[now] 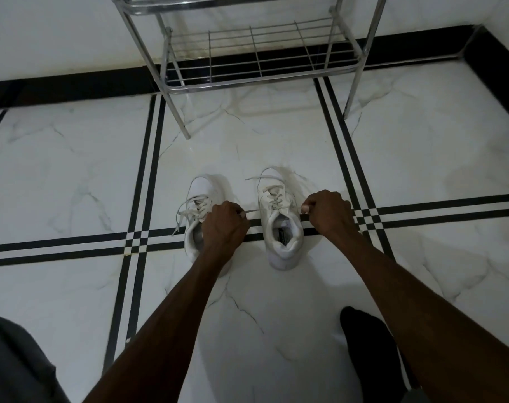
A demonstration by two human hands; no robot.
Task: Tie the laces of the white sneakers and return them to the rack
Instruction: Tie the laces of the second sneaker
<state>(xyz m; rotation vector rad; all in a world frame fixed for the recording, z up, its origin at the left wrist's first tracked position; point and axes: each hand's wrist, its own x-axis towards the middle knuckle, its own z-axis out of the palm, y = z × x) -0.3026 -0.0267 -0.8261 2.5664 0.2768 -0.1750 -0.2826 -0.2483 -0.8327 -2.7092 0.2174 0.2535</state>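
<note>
Two white sneakers stand side by side on the marble floor, toes pointing away from me. The right sneaker (280,225) has its lace ends pulled out sideways. My left hand (224,225) is closed on one lace end (253,211), stretched taut to the left, and partly covers the left sneaker (199,212). My right hand (327,213) is closed beside the right sneaker's right side; the lace end it pinches is hardly visible. The left sneaker's laces (183,212) lie loose. The metal wire rack (256,53) stands beyond the sneakers against the wall.
The rack's lower shelf (305,42) is bare wire and its front legs (181,117) reach the floor just beyond the sneakers. My dark-socked foot (369,347) is at the lower right and a grey-clothed knee (12,362) at the lower left.
</note>
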